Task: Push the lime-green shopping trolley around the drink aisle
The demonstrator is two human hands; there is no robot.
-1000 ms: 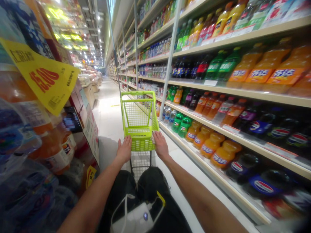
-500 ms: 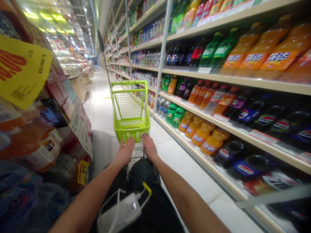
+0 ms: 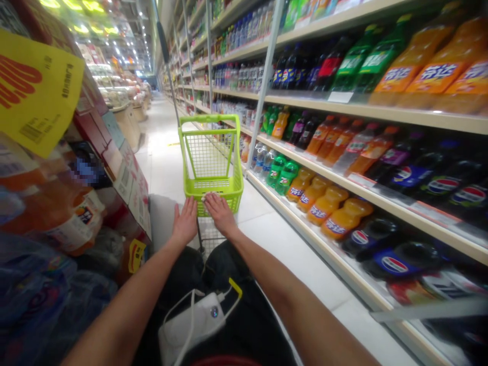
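A lime-green shopping basket trolley (image 3: 209, 118) stands on the floor before my knees. My right hand (image 3: 221, 216) lies over its near rim, fingers stretched forward and pressed on a small pale cloth (image 3: 206, 198), mostly hidden beneath them. Whether it is cloth or paper is hard to see. Just to the left, my left hand (image 3: 185, 221) is open, fingers extended, its tips at the basket's near left corner. Nothing shows in that hand. On my lap lies a white power bank (image 3: 194, 325) with a white cable.
Shelves of drink bottles (image 3: 331, 213) line the right side, with a shelf edge (image 3: 343, 254) close to the trolley. Stacked cartons (image 3: 131, 188) and wrapped bottles stand at the left, below a yellow price sign (image 3: 41, 91). A tiled aisle (image 3: 158, 142) runs ahead.
My right hand has moved left along the basket's near rim, from its right part to the middle. My left hand has shifted slightly left. The view has turned a little.
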